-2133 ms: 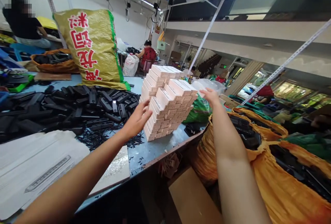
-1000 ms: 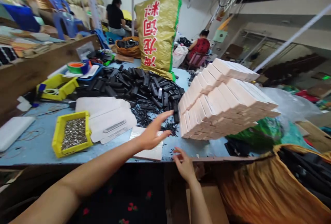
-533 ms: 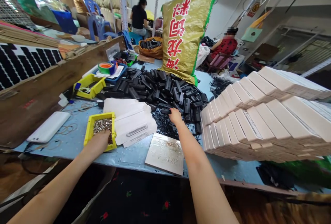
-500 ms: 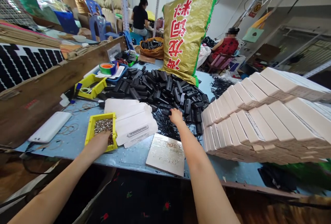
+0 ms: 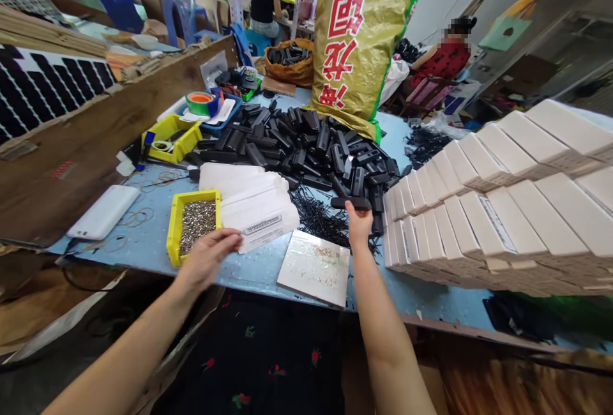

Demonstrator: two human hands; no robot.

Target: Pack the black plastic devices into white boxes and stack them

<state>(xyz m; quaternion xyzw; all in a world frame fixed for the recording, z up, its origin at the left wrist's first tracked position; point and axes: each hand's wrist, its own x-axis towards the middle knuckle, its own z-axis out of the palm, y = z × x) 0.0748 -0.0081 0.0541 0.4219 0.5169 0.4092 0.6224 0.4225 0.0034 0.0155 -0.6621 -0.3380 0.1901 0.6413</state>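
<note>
My right hand (image 5: 359, 223) grips a long black plastic piece (image 5: 345, 202) above the edge of a heap of similar black plastic pieces (image 5: 287, 140). My left hand (image 5: 211, 256) is just in front of a yellow bin (image 5: 173, 230) filled with small shiny metal parts (image 5: 198, 220). Its thumb and fingertips are pressed together; whatever they hold is too small to make out. The fingertips are close to a fan of printed white paper sheets (image 5: 261, 223). Between the hands lies a pale square board (image 5: 313, 268) with tiny metal bits scattered on it.
Thin black strips (image 5: 318, 217) lie behind the board. Stacked white boxes (image 5: 479, 217) wall off the right side. A second yellow bin (image 5: 179, 137), tape rolls (image 5: 201, 103), a white device (image 5: 103, 212) and a large gold sack (image 5: 357, 38) surround the heap. Two people sit farther back.
My left hand has come out of the bin of metal parts, towards me and right. My right hand has lifted a black plastic piece from the heap. The camera view has tilted down.
</note>
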